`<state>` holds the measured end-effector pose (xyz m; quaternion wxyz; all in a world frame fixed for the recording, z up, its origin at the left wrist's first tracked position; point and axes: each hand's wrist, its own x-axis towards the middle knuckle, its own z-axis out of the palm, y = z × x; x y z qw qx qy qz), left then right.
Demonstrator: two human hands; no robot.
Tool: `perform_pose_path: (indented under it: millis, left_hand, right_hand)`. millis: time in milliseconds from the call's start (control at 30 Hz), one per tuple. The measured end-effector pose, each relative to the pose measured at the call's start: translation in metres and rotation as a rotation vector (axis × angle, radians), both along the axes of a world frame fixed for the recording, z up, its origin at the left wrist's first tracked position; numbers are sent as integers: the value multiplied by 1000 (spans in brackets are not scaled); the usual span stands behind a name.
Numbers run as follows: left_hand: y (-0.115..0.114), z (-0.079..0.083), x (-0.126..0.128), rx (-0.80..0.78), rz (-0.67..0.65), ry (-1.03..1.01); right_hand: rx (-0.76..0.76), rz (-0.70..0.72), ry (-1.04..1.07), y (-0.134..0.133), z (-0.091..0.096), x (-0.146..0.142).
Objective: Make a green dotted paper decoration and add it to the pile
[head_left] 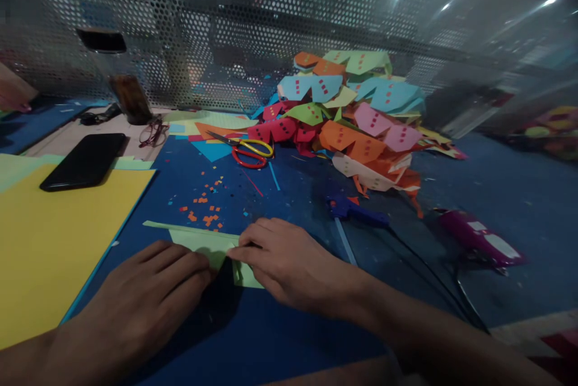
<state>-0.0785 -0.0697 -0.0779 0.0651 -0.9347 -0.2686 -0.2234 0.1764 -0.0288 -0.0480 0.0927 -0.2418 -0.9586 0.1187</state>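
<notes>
At 8 o'clock of the view's centre, pale green paper is lying on the blue tabletop, under both hands. Left hand is resting at the paper's 7 o'clock, fingers bunched, tips touching it; right hand is sitting at 3 o'clock, fingertips meeting the sheet near a creased flap. Thumbs aren't showing clearly: cannot tell whether either hand is pinching or only pressing. A narrow strip is running along the far edge, its end jutting out toward 10 o'clock. Orange snippets are lying just beyond, at 12.

Handling, my judgement: feather-light, springy at creases, prone to sliding and denting. Best hold: flat fingertips at 8 o'clock for steadying, light thumb-and-finger pinch on the crease at 4, sparing the thin jutting end.
</notes>
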Motion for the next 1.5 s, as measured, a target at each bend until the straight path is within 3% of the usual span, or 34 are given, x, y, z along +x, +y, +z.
perform_pose_path:
  millis: [967,1500]
  left_hand:
    - [-3,4,2,13,15,39]
    - [-4,13,5,36,6,98]
  right_hand:
    - [34,1,-77,-1,3,-4]
    - [229,41,-164,-6,0,-9]
